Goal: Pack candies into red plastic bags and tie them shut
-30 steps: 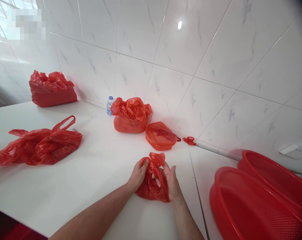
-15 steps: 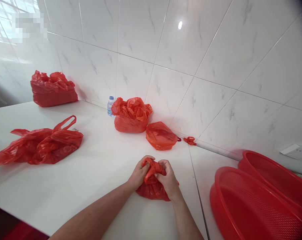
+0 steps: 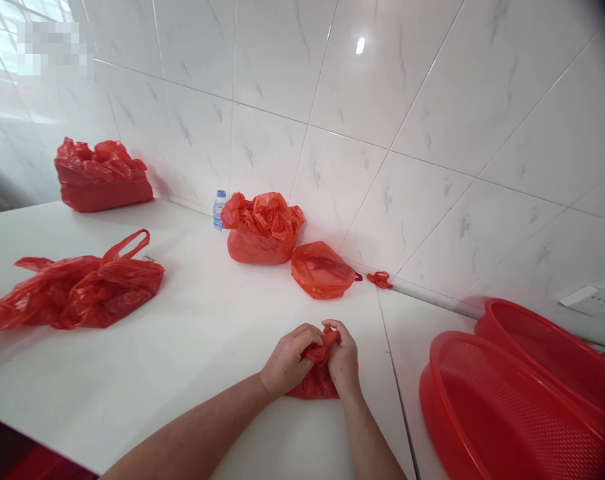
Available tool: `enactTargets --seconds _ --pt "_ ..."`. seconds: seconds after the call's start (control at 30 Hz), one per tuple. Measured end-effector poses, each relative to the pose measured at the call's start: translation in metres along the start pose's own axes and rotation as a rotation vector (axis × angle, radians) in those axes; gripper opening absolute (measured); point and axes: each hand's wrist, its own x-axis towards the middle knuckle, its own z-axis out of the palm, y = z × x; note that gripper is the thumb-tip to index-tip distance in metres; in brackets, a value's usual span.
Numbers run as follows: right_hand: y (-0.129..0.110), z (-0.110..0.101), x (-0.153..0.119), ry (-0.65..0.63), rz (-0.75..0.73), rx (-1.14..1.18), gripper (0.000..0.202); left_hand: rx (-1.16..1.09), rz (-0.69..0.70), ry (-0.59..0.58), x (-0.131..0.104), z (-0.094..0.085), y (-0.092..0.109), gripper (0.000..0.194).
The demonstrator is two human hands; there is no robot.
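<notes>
A small red plastic bag (image 3: 315,385) rests on the white table in front of me, its body partly covered by my hands. My left hand (image 3: 293,357) is closed around the gathered top of the bag from the left. From the right, my right hand (image 3: 343,353) grips the same bunched plastic, fingers curled over it. Both hands are close together at the bag's mouth. What the bag contains is hidden. Just beyond my hands lies another red plastic bag (image 3: 322,270), rounded and lying on its side.
A bulky red bag (image 3: 263,245) stands by the wall beside a water bottle (image 3: 219,212). Farther left are a full red bag (image 3: 107,193) and a crumpled red bag (image 3: 82,293). A red scrap (image 3: 380,279) lies near the wall. Red perforated baskets (image 3: 445,373) stand at right.
My left hand has moved right and turned over the bag's top, closing toward my right hand. The bag's opening is bunched tighter between them. The view has shifted slightly.
</notes>
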Motion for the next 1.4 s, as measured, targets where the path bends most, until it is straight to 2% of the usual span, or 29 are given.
enactTargets --seconds 0.13,0.27,0.37,0.43,0.5,0.63,0.77,0.9,1.03,1.13,1.23,1.33,1.4 --pt "0.002 -0.006 0.004 -0.052 0.093 0.125 0.024 0.064 0.013 -0.040 0.001 -0.001 -0.004 0.039" --pt "-0.002 -0.014 0.005 -0.174 0.196 0.328 0.021 0.090 0.001 -0.027 0.002 -0.002 -0.006 0.040" --pt "-0.010 -0.023 0.004 -0.264 0.210 0.527 0.023 0.095 -0.003 -0.018 0.002 -0.004 -0.007 0.040" --pt "-0.013 -0.029 0.005 -0.259 0.179 0.613 0.023 0.113 -0.003 0.001 0.003 -0.006 -0.007 0.040" --pt "-0.012 -0.036 0.008 -0.173 0.148 0.623 0.023 0.147 -0.003 0.038 0.002 -0.007 -0.007 0.037" --pt "0.006 -0.053 0.021 0.098 0.108 0.479 0.028 0.200 -0.024 0.118 0.002 -0.008 -0.006 0.025" --pt "0.032 -0.072 0.035 0.321 0.089 0.160 0.027 0.206 -0.020 0.174 0.002 -0.010 -0.008 0.024" --pt "0.050 -0.085 0.044 0.449 0.076 0.046 0.026 0.168 0.001 0.210 0.003 -0.008 -0.012 0.021" --pt "0.055 -0.089 0.047 0.552 0.079 -0.024 0.029 0.106 -0.036 0.240 0.003 -0.005 -0.009 0.023" --pt "0.051 -0.089 0.047 0.595 0.092 -0.058 0.036 0.082 -0.085 0.238 0.003 -0.004 -0.008 0.023" --pt "0.045 -0.088 0.043 0.585 0.096 -0.089 0.036 0.062 -0.166 0.228 0.004 -0.007 -0.013 0.019" --pt "0.040 -0.086 0.038 0.497 0.103 -0.173 0.029 0.097 -0.216 0.255 0.007 -0.010 -0.021 0.020" --pt "0.038 -0.080 0.035 0.429 0.108 -0.266 0.027 0.155 -0.167 0.284 0.007 -0.012 -0.022 0.030"
